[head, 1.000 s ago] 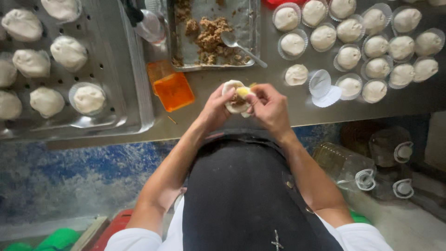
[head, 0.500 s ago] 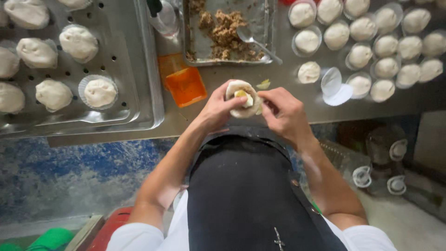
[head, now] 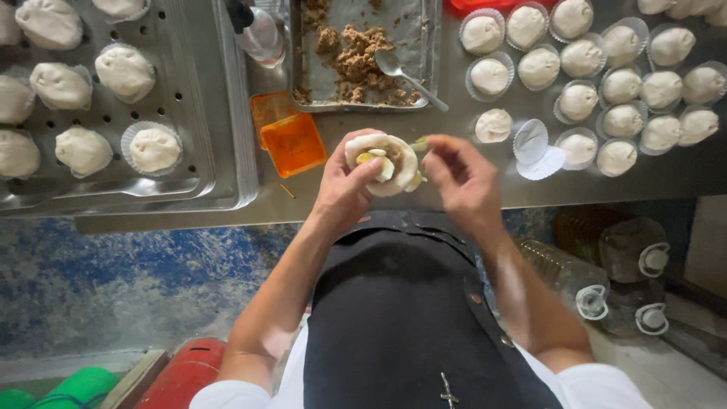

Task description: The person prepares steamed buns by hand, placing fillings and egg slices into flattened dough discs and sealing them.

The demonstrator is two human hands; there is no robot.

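Holding: left hand (head: 344, 189) cups a flat round of dough (head: 382, 163), thumb pressed on its top face, other fingers curled under it.
Dough round: sits in the left palm, just in front of the filling tray (head: 363, 53), above the steel table (head: 424, 193) edge; brown mince and pale egg slices show on it.
Right hand: right hand (head: 462, 182) just right of the dough round, thumb and forefinger pinching the dough rim, remaining fingers loosely spread.
Filling tray: shallow steel tray directly behind the dough round, brown minced filling (head: 363, 49) heaped mid-tray.
Spoon: metal spoon (head: 409, 74) lies in the filling tray, handle pointing toward its right front corner.
Orange tub: small square orange container (head: 291, 140) left of the dough round, near the tray's front left corner.
Bottle: clear bottle (head: 257, 30) with dark cap, touching distance left of the filling tray; contact unclear.
Perforated tray: big perforated steel tray (head: 189, 113) far left of the filling tray, carrying shaped buns (head: 155, 148) in paper cups.
Dough balls: rows of plain dough balls (head: 579, 102) in paper cups right of the filling tray.
Empty cups: stacked paper cups (head: 530, 140) right of the dough round, between it and the dough balls.
Below table: clear plastic jugs (head: 598, 269) on the floor, right of the person's dark apron (head: 401, 326).
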